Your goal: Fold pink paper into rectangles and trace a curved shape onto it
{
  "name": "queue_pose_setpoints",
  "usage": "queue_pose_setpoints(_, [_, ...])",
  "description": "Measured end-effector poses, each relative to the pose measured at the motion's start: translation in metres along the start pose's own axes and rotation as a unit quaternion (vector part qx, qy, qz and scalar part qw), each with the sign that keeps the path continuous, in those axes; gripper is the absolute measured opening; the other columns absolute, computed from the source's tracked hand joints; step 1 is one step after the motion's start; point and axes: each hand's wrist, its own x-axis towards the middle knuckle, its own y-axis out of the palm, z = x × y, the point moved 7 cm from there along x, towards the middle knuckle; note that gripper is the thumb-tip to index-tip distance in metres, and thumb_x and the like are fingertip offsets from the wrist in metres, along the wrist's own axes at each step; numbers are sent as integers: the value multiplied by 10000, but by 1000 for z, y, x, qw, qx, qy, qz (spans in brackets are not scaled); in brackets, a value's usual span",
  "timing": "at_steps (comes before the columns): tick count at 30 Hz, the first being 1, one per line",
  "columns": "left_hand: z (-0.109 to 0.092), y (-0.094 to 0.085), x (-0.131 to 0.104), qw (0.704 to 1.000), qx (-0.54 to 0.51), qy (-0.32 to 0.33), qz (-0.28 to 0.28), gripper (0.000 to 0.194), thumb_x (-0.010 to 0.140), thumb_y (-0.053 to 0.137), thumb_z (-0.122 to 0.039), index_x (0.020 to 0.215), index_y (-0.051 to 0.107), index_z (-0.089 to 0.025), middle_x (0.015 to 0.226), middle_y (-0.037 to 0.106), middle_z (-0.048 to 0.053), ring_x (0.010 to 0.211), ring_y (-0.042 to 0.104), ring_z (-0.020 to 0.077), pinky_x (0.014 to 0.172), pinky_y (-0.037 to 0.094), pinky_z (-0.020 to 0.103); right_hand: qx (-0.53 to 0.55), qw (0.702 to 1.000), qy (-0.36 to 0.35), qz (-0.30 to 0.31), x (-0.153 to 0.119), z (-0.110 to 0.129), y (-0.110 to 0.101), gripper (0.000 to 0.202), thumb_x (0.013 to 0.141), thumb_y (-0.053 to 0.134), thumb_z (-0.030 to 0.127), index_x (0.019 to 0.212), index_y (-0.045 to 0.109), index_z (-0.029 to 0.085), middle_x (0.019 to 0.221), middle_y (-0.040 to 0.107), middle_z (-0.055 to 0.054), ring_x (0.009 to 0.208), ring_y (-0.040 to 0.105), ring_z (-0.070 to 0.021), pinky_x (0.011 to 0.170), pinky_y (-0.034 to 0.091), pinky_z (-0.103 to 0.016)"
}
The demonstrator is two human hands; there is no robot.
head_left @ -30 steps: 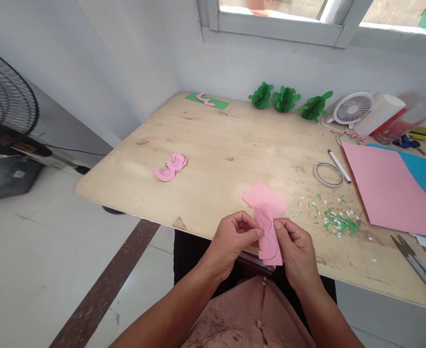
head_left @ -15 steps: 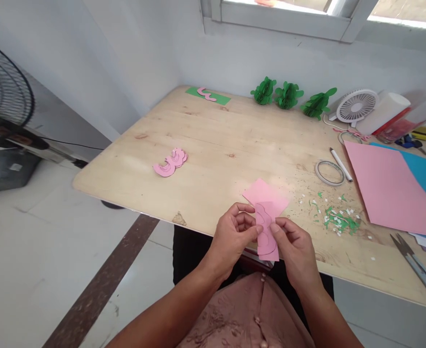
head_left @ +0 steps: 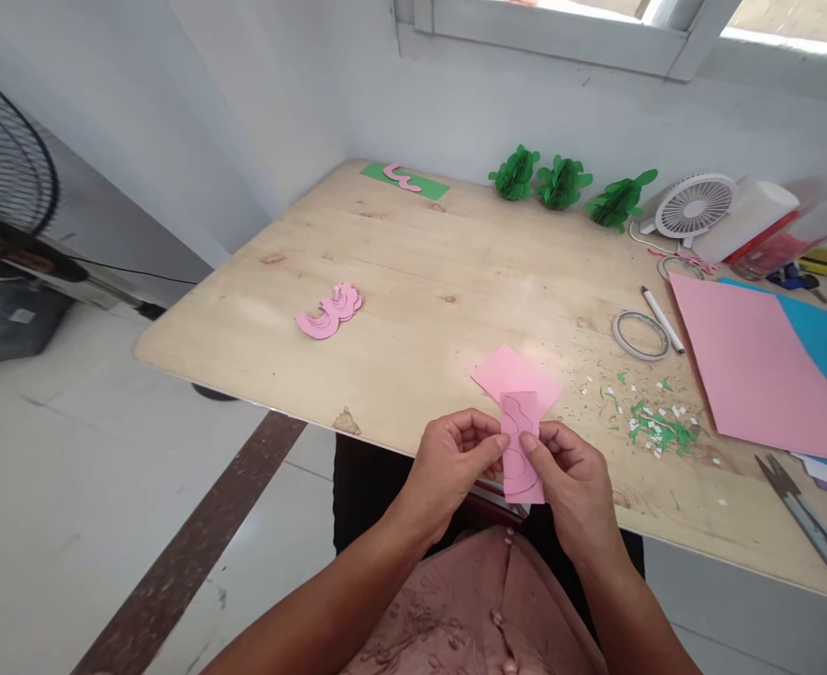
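Observation:
Over the table's front edge, a pink paper strip [head_left: 521,473] with a wavy pencilled outline is held upright between both hands. My left hand [head_left: 459,459] pinches its left edge, thumb in front and fingers curled behind. On the opposite edge my right hand [head_left: 569,469] grips it the same way, thumb pressed on the drawn line. Just beyond the strip lies a pink paper piece [head_left: 502,368], its near part hidden by the strip. A pile of cut pink wavy shapes [head_left: 329,312] rests further left on the table.
Green paper scraps [head_left: 663,431], a tape roll [head_left: 639,335] and a white marker [head_left: 662,319] lie to the right. Thread snips [head_left: 804,516] sit near the front edge beside pink sheets [head_left: 765,366]. Green paper figures [head_left: 561,183] and a small fan [head_left: 695,206] stand along the wall.
The pink strip has straightened, its layers now lining up at the bottom edge. My left fingers have curled lower behind it. Both hands keep hold of the strip.

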Motion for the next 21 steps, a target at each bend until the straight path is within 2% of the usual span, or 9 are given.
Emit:
queue_pose_setpoints(12, [-4,0,-2,1000,4,5,-4,176,644,733,-293,661,648,-139,596,611,-7,549,539,94,558,455,212,9,1000,4,-21,0,1,-2,189,758,716,360,797,670,180,679,638,6,592,538,-118,551,445,-227])
queue_pose_setpoints(21, [-2,-1,-6,999,30,-6,25,171,685,704,-291,764,685,-141,620,635,11,567,561,118,569,468,235,34,999,16,-22,0,2,0,184,739,732,357,782,671,189,651,634,13,581,553,-122,556,458,-236])
